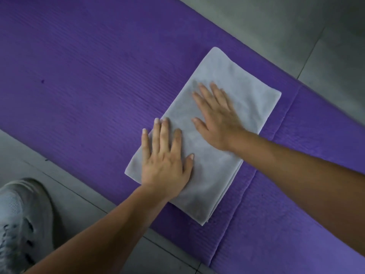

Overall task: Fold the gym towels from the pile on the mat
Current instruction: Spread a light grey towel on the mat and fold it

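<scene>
hands: two, both bare and laid flat on the cloth.
left hand (165, 161): fingers straight and slightly spread, pressing the towel's near left part, fingertips reaching its left edge.
right hand (217, 123): fingers straight and fanned, palm down on the towel's middle.
towel (227, 76): one, grey, folded into a layered rectangle, lying on the mat.
mat (79, 76): one, purple, ribbed, on grey floor tiles (296, 26).
shoe (19, 224): one, pale, at lower left.

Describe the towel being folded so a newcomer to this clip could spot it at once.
Find the purple ribbed foam mat running across the grey tiled floor. On it lies a pale grey folded rectangular towel, the left hand and right hand pressing flat on it. It is the only cloth in view.
</scene>
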`<act>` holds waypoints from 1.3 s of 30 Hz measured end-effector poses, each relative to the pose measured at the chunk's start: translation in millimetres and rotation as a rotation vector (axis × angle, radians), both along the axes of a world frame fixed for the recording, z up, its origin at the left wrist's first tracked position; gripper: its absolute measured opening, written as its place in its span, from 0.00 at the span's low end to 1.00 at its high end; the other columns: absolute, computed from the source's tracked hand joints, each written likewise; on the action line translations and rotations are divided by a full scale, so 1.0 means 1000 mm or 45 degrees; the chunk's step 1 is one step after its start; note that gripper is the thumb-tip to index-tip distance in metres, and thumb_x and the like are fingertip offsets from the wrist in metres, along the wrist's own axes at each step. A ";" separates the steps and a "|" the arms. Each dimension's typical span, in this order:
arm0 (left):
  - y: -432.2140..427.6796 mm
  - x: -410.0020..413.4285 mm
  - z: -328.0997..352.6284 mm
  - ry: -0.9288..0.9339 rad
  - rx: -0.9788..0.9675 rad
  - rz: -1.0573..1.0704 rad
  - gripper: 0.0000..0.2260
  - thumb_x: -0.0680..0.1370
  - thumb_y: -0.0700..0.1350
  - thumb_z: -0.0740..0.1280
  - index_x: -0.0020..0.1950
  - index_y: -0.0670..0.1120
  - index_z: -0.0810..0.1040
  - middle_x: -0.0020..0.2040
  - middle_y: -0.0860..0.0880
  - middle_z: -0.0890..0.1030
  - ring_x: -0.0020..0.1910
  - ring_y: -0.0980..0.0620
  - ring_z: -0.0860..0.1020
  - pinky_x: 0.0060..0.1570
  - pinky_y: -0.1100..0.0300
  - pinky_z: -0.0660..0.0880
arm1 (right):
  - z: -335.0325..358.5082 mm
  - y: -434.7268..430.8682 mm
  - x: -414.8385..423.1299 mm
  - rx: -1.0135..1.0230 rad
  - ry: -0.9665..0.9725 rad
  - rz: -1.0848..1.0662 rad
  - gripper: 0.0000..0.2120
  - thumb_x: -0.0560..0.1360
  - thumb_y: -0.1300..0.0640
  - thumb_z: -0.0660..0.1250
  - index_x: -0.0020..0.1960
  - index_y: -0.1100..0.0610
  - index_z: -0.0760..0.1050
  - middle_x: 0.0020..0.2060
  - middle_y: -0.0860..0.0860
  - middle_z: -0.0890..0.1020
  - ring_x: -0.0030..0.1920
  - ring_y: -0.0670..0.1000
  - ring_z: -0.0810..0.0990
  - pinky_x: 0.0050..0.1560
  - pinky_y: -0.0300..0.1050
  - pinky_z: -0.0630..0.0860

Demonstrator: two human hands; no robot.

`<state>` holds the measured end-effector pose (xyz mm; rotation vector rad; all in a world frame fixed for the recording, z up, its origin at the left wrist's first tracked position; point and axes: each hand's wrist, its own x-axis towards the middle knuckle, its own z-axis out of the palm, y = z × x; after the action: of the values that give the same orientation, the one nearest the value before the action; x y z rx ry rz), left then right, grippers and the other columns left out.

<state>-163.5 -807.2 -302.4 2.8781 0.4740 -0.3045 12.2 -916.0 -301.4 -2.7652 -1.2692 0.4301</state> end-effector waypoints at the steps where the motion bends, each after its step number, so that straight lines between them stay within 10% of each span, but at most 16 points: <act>1: 0.004 0.005 -0.004 0.009 0.003 0.000 0.34 0.82 0.64 0.50 0.81 0.45 0.58 0.82 0.38 0.51 0.82 0.40 0.46 0.78 0.37 0.42 | -0.003 0.015 0.010 -0.016 -0.004 0.053 0.32 0.83 0.42 0.53 0.82 0.55 0.50 0.82 0.54 0.48 0.81 0.58 0.41 0.80 0.56 0.41; 8: 0.015 0.002 -0.014 0.057 -0.060 -0.017 0.36 0.82 0.67 0.46 0.84 0.47 0.49 0.83 0.42 0.46 0.82 0.41 0.44 0.77 0.35 0.44 | -0.015 0.034 0.085 -0.091 0.016 -0.314 0.31 0.84 0.40 0.43 0.83 0.51 0.42 0.82 0.47 0.41 0.81 0.51 0.38 0.80 0.52 0.40; 14: 0.034 -0.003 0.006 0.155 -0.384 0.058 0.35 0.82 0.60 0.57 0.83 0.54 0.42 0.82 0.45 0.35 0.81 0.44 0.34 0.78 0.44 0.36 | 0.000 0.055 0.096 -0.060 -0.131 -0.336 0.23 0.83 0.45 0.55 0.77 0.45 0.64 0.81 0.47 0.53 0.78 0.58 0.53 0.74 0.59 0.54; 18: 0.053 -0.028 0.022 -0.094 -0.503 0.392 0.26 0.79 0.49 0.68 0.76 0.54 0.65 0.75 0.49 0.66 0.73 0.46 0.63 0.71 0.48 0.62 | 0.014 0.062 0.121 -0.070 -0.122 0.053 0.17 0.81 0.52 0.63 0.69 0.50 0.76 0.72 0.52 0.72 0.66 0.62 0.69 0.68 0.57 0.66; 22: 0.062 -0.032 0.027 -0.034 -0.583 0.681 0.21 0.78 0.51 0.70 0.69 0.52 0.71 0.64 0.51 0.72 0.63 0.49 0.70 0.55 0.51 0.76 | 0.034 0.074 0.138 -0.238 0.085 0.102 0.19 0.78 0.47 0.67 0.68 0.49 0.76 0.64 0.51 0.73 0.61 0.58 0.77 0.63 0.56 0.74; 30: 0.088 -0.039 0.025 0.150 -0.695 0.737 0.08 0.77 0.56 0.70 0.42 0.54 0.77 0.41 0.54 0.78 0.38 0.54 0.76 0.40 0.54 0.78 | 0.040 0.074 0.154 -0.260 0.043 0.107 0.11 0.77 0.50 0.69 0.57 0.54 0.82 0.54 0.52 0.74 0.52 0.59 0.79 0.60 0.53 0.75; 39: 0.146 -0.020 0.029 -0.562 -1.166 1.268 0.06 0.77 0.46 0.74 0.43 0.47 0.78 0.36 0.53 0.81 0.34 0.57 0.77 0.39 0.56 0.76 | 0.044 0.122 0.162 0.247 0.008 -0.230 0.13 0.77 0.52 0.63 0.55 0.56 0.82 0.55 0.59 0.80 0.55 0.57 0.79 0.54 0.38 0.69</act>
<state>-183.4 -661.4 -273.2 1.5097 1.1815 0.2341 173.9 -793.9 -257.6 -2.6793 -0.9899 0.2854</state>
